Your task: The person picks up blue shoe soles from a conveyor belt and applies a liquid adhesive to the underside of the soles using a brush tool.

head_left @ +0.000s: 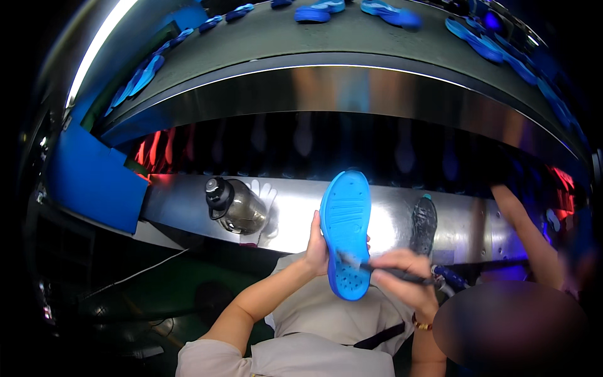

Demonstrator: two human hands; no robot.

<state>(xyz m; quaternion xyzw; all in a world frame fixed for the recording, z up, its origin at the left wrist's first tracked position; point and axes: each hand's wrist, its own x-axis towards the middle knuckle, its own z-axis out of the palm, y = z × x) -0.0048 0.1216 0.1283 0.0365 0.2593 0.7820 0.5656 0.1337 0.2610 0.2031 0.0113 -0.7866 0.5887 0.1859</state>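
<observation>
Head view, received at my remote station. Nearest me is the wearer's pale garment [333,327], crossed by a dark strap. Above it, the left hand [318,252] grasps the blue sole [347,217], thumb along its left edge and fingertips showing at its right. The sole stands lengthwise in front of the body, over the near edge of the bench, its ribbed and dotted face toward my camera. The right hand [408,290], a bracelet [423,325] at its wrist, has its fingers closed round a dark-handled tool [389,271]; the tip, blurred, lies over the sole's lower part. Just right of this hand is a blue cylinder [450,276], with marks too small for me to read.

Beyond, on the metal bench [295,217], I note a smoky bottle [245,210] at left, any label indistinct, beside a white glove [267,195]; at right lies a dark, sole-shaped piece [424,225]. Farther right, a co-worker's forearm [534,232] reaches toward the dark opening. Farthest off, a greenish conveyor belt [251,39] bears more blue soles [313,15], their lettering, if any, unresolved.
</observation>
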